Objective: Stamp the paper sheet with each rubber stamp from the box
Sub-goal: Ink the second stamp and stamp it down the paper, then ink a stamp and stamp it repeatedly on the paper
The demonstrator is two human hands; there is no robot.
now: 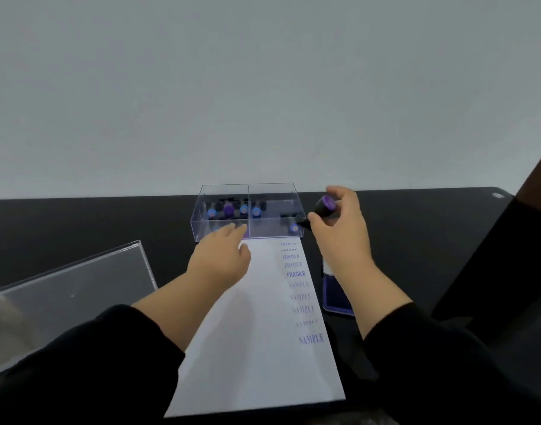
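Note:
A white paper sheet (257,332) lies on the black table, with purple FRAGILE and SAMPLE prints (300,289) down its right side. Behind it stands a clear plastic box (272,191) holding several stamps with blue or purple tops (228,210). My right hand (339,228) grips a black stamp with a purple top (324,207), tilted, just right of the box. My left hand (221,256) rests flat with straight fingers on the sheet's far left corner, fingertips against the box front.
A purple ink pad (335,292) lies right of the sheet, partly behind my right wrist. The clear box lid (63,289) sits at the left on the table. A dark object (527,240) rises at the right edge.

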